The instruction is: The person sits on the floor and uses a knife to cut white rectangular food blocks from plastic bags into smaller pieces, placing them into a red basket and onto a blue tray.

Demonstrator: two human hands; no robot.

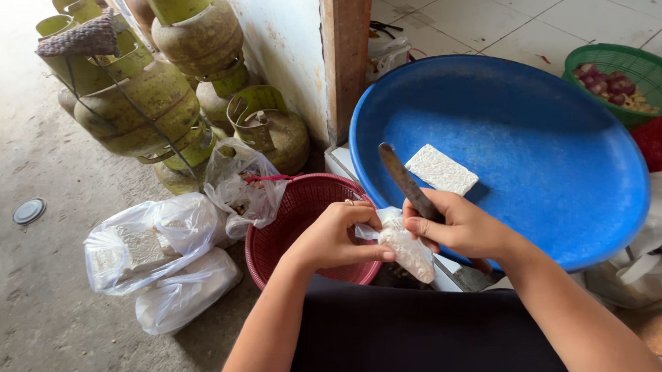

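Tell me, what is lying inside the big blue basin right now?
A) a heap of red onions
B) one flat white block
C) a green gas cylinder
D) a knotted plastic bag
B: a single flat white block rests on the floor of the blue basin, just beyond the knife held in the right hand; the onions sit in the green basket beside it.

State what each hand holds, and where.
Both hands grip a plastic-wrapped white block at its upper end; the right hand also holds a knife by its handle.
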